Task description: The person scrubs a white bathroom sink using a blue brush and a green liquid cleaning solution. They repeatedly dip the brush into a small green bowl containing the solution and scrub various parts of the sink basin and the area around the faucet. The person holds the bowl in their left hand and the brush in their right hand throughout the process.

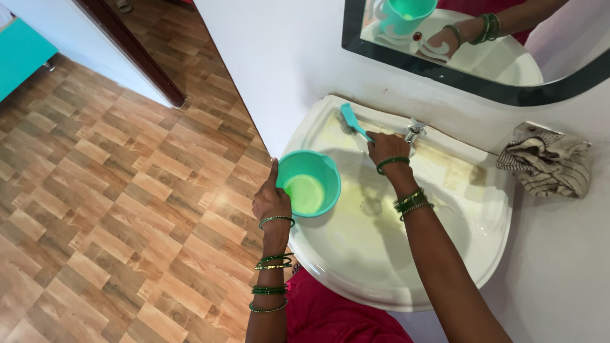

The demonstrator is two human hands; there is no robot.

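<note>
Bangled left hand (272,200) grips a green plastic mug (308,183) over the white washbasin's (489,241) left rim, liquid ready, while the right hand (386,148) clasps a teal brush (353,122), bristles on the stained ledge beside the tap (414,130).

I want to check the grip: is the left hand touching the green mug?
Touching. The head view shows the left hand closed around the handle side of the green mug, thumb pointing up along its rim, above the white sink.

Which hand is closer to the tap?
Right. The right hand holds a blue brush just beside the tap; the left hand holds a green mug farther away.
</note>
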